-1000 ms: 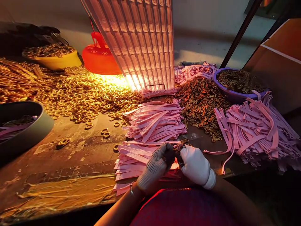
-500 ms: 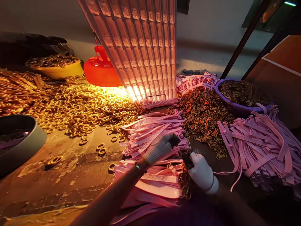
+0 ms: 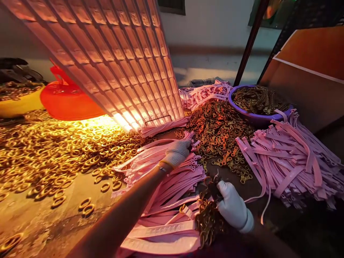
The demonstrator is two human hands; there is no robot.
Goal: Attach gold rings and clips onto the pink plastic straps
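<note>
The upper stack of pink straps (image 3: 180, 177) lies at the centre of our clock, and our left hand (image 3: 177, 152) has moved farther towards its 12 o'clock edge than half a second ago, when it was over the nearer part; a second ago our two hands met above the lower stack (image 3: 163, 233), at 6 o'clock. Our view has also swung, so the benchtop things sit farther left. The upper straps' long axes run from between 8 and 9 o'clock to between 2 and 3, their small looped ends pointing the latter way. Our left fingers bend down over those ends, but we cannot tell whether they grip any. Our right hand (image 3: 232, 206), at 4 o'clock, is curled with its thumb in, though we cannot tell what it grasps; beneath it, brass clips (image 3: 208, 224) cluster at the lower stack's 3 o'clock end. Farther out we see a clip heap (image 3: 220, 132) and a purple basin (image 3: 245, 115) at 2, another strap heap (image 3: 292, 165) at 3, brass rings (image 3: 80, 150) towards 9 and a red lamp (image 3: 71, 102) at 10
</note>
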